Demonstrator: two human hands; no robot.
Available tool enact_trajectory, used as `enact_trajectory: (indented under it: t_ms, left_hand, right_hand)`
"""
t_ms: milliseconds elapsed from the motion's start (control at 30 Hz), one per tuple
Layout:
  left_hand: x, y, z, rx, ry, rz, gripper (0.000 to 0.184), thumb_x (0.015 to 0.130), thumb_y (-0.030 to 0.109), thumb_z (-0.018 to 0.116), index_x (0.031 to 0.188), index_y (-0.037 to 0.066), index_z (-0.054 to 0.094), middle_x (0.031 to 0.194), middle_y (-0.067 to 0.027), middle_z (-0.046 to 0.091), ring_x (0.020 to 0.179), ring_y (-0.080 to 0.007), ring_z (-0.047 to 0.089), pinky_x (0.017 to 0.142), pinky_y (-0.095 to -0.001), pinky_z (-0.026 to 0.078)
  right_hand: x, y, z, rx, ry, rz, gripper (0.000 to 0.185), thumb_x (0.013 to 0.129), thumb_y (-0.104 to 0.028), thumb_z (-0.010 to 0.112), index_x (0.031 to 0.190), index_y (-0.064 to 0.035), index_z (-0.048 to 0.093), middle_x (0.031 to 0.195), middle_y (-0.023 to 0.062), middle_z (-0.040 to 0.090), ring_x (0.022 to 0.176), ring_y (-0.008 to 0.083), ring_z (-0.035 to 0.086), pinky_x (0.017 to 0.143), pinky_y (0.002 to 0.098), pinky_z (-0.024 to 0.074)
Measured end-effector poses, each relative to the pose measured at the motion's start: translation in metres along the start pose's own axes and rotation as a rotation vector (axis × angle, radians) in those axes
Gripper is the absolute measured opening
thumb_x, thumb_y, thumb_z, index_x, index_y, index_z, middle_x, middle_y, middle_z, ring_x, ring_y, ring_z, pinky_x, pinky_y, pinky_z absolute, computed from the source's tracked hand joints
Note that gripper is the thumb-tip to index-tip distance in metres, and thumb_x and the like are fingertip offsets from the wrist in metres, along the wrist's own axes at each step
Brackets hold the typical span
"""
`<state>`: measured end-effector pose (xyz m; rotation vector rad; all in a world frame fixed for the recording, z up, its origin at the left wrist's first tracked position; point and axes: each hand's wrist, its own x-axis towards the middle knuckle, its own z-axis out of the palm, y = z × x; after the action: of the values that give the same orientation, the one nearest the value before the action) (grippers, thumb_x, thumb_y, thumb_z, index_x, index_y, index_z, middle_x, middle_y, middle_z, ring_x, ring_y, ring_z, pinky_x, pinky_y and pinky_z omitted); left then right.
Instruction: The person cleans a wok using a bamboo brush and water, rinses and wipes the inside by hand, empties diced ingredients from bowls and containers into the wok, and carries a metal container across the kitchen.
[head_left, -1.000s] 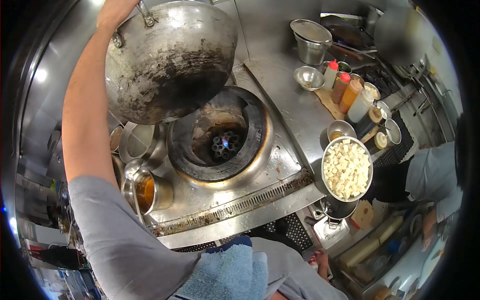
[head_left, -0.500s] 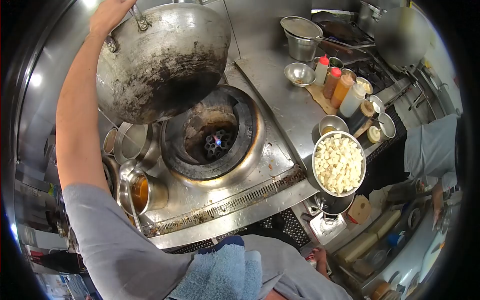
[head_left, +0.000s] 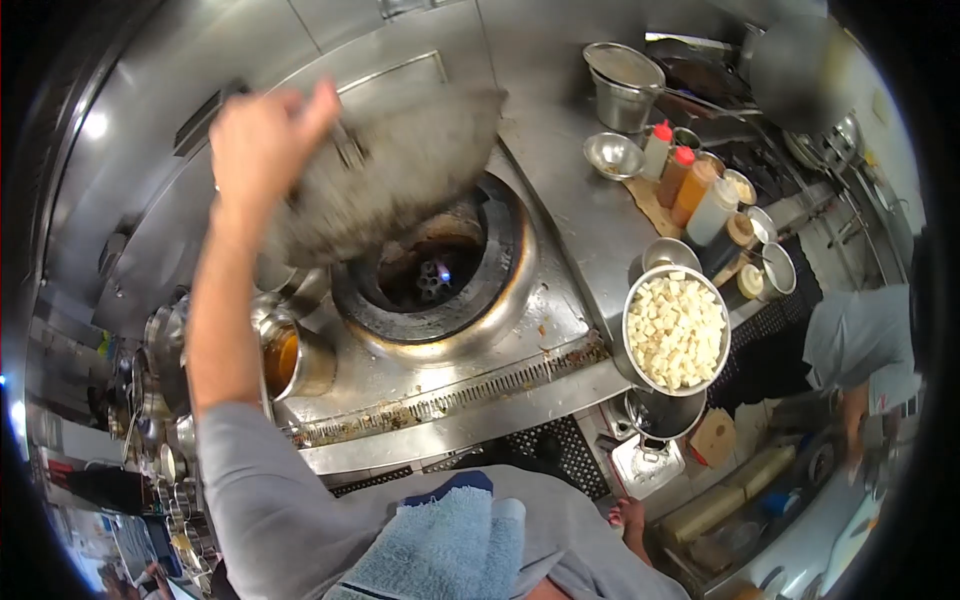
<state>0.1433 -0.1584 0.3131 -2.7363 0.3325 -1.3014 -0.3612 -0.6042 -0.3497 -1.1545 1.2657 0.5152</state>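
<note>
My left hand [head_left: 262, 140] is at the upper left, fingers curled round the handle area of the big blackened wok [head_left: 390, 170]. The wok is tilted and blurred by motion, above the back left of the round burner [head_left: 440, 270], where a small blue flame shows. Low at the right of my body, my right hand [head_left: 628, 514] is partly visible beside a small red and white thing; its fingers are curled, and what they hold is too small to make out. A light blue towel [head_left: 440, 550] lies against my front.
A pot of white cubes [head_left: 676, 332] stands right of the burner. Behind it are sauce bottles [head_left: 695, 190] and a metal bowl [head_left: 614, 156]. A pot of orange liquid [head_left: 300, 360] stands left. Another person's grey sleeve [head_left: 860, 335] shows at the far right.
My left hand and the wok have come down and to the right, and the wok has turned so it looks narrower. The view has also shifted slightly.
</note>
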Motion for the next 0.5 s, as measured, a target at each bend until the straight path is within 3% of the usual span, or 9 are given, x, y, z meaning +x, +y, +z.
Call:
enact_trajectory:
  t_ms: [67, 133, 200, 367, 433, 500]
  left_hand:
    - [-0.071, 0.029, -0.012, -0.038, 0.074, 0.012, 0.053, 0.084, 0.046, 0.068, 0.052, 0.006, 0.054, 0.047, -0.0152, 0.045, 0.042, -0.0345, 0.045, 0.045, -0.0432, 0.039]
    - [-0.136, 0.047, -0.012, -0.065, 0.087, 0.038, 0.048, 0.076, 0.039, 0.075, 0.047, 0.009, 0.051, 0.042, -0.0085, 0.044, 0.037, -0.0291, 0.045, 0.04, -0.0402, 0.036]
    - [-0.188, 0.061, -0.013, -0.096, -0.021, 0.018, 0.046, 0.072, 0.039, 0.079, 0.046, 0.014, 0.05, 0.042, -0.0038, 0.045, 0.036, -0.0238, 0.046, 0.038, -0.0363, 0.036]
    - [-0.26, 0.087, -0.002, -0.266, -0.053, -0.061, 0.046, 0.065, 0.039, 0.083, 0.048, 0.014, 0.048, 0.044, -0.0011, 0.046, 0.041, -0.0218, 0.05, 0.04, -0.034, 0.038]
    - [-0.271, 0.09, 0.002, -0.272, -0.031, -0.063, 0.045, 0.064, 0.039, 0.083, 0.048, 0.014, 0.049, 0.045, -0.0012, 0.047, 0.041, -0.0219, 0.051, 0.04, -0.034, 0.039]
    - [-0.279, 0.089, 0.006, -0.304, -0.013, -0.075, 0.044, 0.065, 0.038, 0.083, 0.049, 0.014, 0.049, 0.045, -0.0013, 0.047, 0.042, -0.0219, 0.052, 0.041, -0.0343, 0.04]
  right_hand:
    - [0.003, -0.003, -0.002, -0.076, -0.02, 0.007, 0.021, 0.094, 0.0, 0.041, 0.108, -0.0046, 0.054, 0.071, 0.0165, 0.061, 0.054, 0.0294, 0.063, 0.042, 0.037, 0.0453]
    - [-0.01, -0.015, -0.002, -0.112, -0.007, -0.005, 0.015, 0.093, -0.002, 0.046, 0.103, -0.0063, 0.055, 0.07, 0.0147, 0.062, 0.053, 0.0251, 0.062, 0.045, 0.037, 0.049]
    - [-0.013, -0.027, -0.002, -0.14, -0.023, -0.013, 0.013, 0.092, -0.003, 0.049, 0.1, -0.0075, 0.057, 0.069, 0.0141, 0.063, 0.053, 0.0226, 0.061, 0.046, 0.0367, 0.0507]
    - [0.024, -0.045, -0.028, -0.243, -0.101, -0.039, 0.01, 0.091, -0.005, 0.053, 0.095, -0.0094, 0.061, 0.07, 0.0136, 0.065, 0.053, 0.0209, 0.06, 0.046, 0.0345, 0.0475]
    - [0.056, -0.051, -0.029, -0.385, -0.142, -0.168, 0.015, 0.088, -0.012, 0.059, 0.102, -0.0067, 0.065, 0.08, 0.0178, 0.068, 0.068, 0.0289, 0.065, 0.059, 0.0387, 0.0516]
    - [0.126, -0.037, -0.034, -0.743, -0.109, -0.504, 0.027, 0.086, -0.019, 0.065, 0.108, -0.0039, 0.069, 0.091, 0.022, 0.072, 0.083, 0.0369, 0.071, 0.071, 0.0429, 0.0558]
